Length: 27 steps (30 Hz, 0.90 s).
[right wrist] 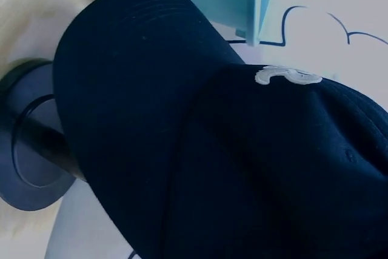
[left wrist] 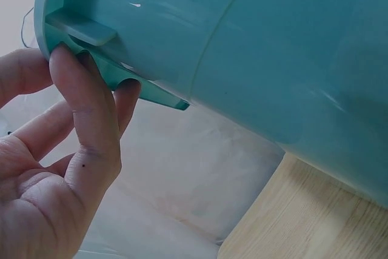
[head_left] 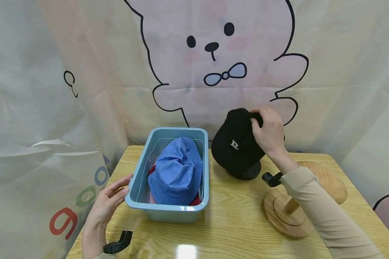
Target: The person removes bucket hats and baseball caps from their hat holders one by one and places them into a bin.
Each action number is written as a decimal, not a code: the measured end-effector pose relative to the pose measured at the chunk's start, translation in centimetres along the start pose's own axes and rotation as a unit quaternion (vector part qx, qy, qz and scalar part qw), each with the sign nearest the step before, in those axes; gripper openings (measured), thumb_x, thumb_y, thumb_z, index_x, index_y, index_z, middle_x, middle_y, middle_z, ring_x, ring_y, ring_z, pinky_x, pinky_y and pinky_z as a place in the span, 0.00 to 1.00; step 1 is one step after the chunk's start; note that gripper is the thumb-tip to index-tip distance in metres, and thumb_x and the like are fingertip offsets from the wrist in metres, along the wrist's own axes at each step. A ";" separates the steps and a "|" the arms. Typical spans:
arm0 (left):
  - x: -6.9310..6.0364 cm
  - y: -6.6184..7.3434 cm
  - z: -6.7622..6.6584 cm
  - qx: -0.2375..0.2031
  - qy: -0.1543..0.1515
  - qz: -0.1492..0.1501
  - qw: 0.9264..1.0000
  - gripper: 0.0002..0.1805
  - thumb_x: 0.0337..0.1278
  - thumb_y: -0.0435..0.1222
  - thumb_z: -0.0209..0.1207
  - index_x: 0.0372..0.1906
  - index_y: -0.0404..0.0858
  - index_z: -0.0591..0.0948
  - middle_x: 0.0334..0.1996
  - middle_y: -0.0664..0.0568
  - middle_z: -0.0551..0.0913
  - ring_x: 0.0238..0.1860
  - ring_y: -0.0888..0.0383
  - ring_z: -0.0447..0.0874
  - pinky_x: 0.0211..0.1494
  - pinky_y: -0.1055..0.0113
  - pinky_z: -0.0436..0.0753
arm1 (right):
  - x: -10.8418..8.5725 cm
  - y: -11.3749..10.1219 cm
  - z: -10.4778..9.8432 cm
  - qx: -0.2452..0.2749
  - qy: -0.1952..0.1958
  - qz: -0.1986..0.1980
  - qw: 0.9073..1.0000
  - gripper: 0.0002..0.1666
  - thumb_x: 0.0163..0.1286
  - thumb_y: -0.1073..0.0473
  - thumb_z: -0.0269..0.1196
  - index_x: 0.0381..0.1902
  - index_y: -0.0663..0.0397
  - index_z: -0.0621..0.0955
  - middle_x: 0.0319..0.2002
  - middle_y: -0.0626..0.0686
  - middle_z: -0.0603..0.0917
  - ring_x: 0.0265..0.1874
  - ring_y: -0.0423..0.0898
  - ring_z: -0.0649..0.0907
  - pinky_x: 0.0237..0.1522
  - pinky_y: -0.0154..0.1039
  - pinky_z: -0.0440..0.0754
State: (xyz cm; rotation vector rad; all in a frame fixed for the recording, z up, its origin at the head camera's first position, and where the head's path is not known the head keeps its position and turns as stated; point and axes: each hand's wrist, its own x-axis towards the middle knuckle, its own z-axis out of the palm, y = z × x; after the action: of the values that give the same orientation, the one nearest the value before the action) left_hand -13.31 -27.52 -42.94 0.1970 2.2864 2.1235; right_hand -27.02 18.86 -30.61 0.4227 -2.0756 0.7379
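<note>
A black baseball cap with a small white letter on its front sits over a stand with a round black base. My right hand pinches the cap's fabric near the top, on its right side. Close up in the right wrist view are the cap's brim and white letter; the hand itself is out of that view. My left hand holds the left rim of a light blue plastic bin, its fingertips hooked under the rim. Inside the bin lies a blue bucket hat.
At the right of the wooden table stands a wooden hat stand with an egg-shaped head, partly behind my right forearm. Something red shows beneath the bucket hat. A printed curtain hangs behind the table.
</note>
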 end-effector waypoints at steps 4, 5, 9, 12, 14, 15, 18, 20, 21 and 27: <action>0.0 0.0 0.0 0.003 0.000 0.002 1.000 0.25 0.69 0.30 0.51 0.67 0.27 0.66 0.52 0.66 0.78 0.49 0.70 0.81 0.50 0.74 0.81 | 0.2 -0.6 -0.3 -0.002 -0.003 -0.023 1.000 0.09 0.62 0.71 0.62 0.41 0.62 0.83 0.39 0.61 0.85 0.44 0.59 0.82 0.51 0.55 0.74; 0.0 0.0 0.0 0.005 0.001 0.001 1.000 0.25 0.69 0.30 0.51 0.67 0.27 0.66 0.52 0.66 0.78 0.49 0.70 0.81 0.50 0.74 0.81 | 0.2 -0.8 -0.3 -0.004 -0.005 -0.028 1.000 0.09 0.62 0.71 0.62 0.41 0.61 0.83 0.39 0.60 0.85 0.44 0.59 0.82 0.51 0.55 0.74; 0.0 0.1 0.0 0.010 0.004 -0.001 1.000 0.25 0.68 0.31 0.51 0.67 0.27 0.66 0.52 0.66 0.78 0.48 0.69 0.81 0.50 0.74 0.81 | 0.1 -1.2 -0.5 -0.008 -0.015 -0.033 0.999 0.10 0.62 0.71 0.62 0.42 0.60 0.84 0.40 0.60 0.86 0.44 0.58 0.82 0.49 0.56 0.73; 0.0 0.2 0.1 0.014 0.009 -0.008 1.000 0.25 0.68 0.32 0.52 0.67 0.27 0.66 0.52 0.66 0.78 0.48 0.69 0.81 0.50 0.75 0.81 | -0.1 -1.3 -0.6 -0.006 -0.021 -0.029 0.999 0.11 0.63 0.71 0.62 0.43 0.60 0.83 0.41 0.60 0.86 0.44 0.58 0.82 0.48 0.56 0.72; 0.0 0.3 0.1 0.019 0.013 -0.011 1.000 0.26 0.68 0.32 0.52 0.67 0.28 0.66 0.51 0.67 0.78 0.48 0.69 0.81 0.49 0.75 0.81 | -0.1 -1.5 -0.7 -0.004 -0.023 -0.028 0.999 0.11 0.63 0.71 0.62 0.43 0.60 0.83 0.41 0.59 0.86 0.44 0.58 0.82 0.48 0.56 0.73; 0.0 0.3 0.1 0.020 0.014 -0.013 1.000 0.26 0.68 0.32 0.53 0.67 0.28 0.66 0.51 0.67 0.78 0.48 0.69 0.81 0.49 0.75 0.81 | -0.2 -1.5 -0.8 -0.003 -0.024 -0.028 0.999 0.11 0.63 0.71 0.62 0.44 0.60 0.83 0.42 0.59 0.86 0.44 0.58 0.82 0.48 0.55 0.73; -0.1 0.2 0.1 0.016 0.011 -0.010 1.000 0.25 0.68 0.32 0.52 0.67 0.28 0.66 0.52 0.66 0.78 0.48 0.70 0.81 0.49 0.75 0.81 | -0.3 -1.7 -0.9 0.002 -0.027 -0.029 0.999 0.12 0.63 0.71 0.61 0.44 0.59 0.83 0.42 0.59 0.86 0.44 0.57 0.82 0.48 0.55 0.74; -0.1 0.2 0.0 0.012 0.008 -0.007 1.000 0.25 0.69 0.31 0.52 0.68 0.28 0.66 0.52 0.66 0.78 0.48 0.70 0.81 0.49 0.74 0.81 | -0.3 -2.0 -1.0 0.003 -0.030 -0.030 0.999 0.12 0.63 0.70 0.61 0.45 0.59 0.84 0.42 0.59 0.86 0.44 0.57 0.83 0.49 0.55 0.74; -0.1 0.1 0.0 0.010 0.007 -0.006 1.000 0.25 0.69 0.31 0.52 0.68 0.28 0.66 0.52 0.66 0.78 0.48 0.70 0.81 0.49 0.74 0.81 | -0.3 -2.1 -1.1 0.003 -0.032 -0.031 0.999 0.12 0.63 0.70 0.61 0.45 0.59 0.84 0.42 0.59 0.86 0.44 0.57 0.83 0.49 0.55 0.75; 0.0 0.2 0.0 0.016 0.009 -0.009 1.000 0.25 0.68 0.32 0.52 0.67 0.28 0.67 0.52 0.66 0.78 0.48 0.69 0.81 0.49 0.75 0.81 | -0.4 -3.0 -1.5 -0.001 -0.044 -0.035 0.998 0.12 0.64 0.69 0.61 0.45 0.58 0.84 0.43 0.58 0.86 0.45 0.56 0.83 0.50 0.52 0.78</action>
State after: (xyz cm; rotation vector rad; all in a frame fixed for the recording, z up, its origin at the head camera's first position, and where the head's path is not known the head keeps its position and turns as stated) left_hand -13.28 -27.50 -42.78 0.1575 2.3232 2.0896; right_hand -24.23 17.52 -29.18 0.5320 -2.1319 0.6874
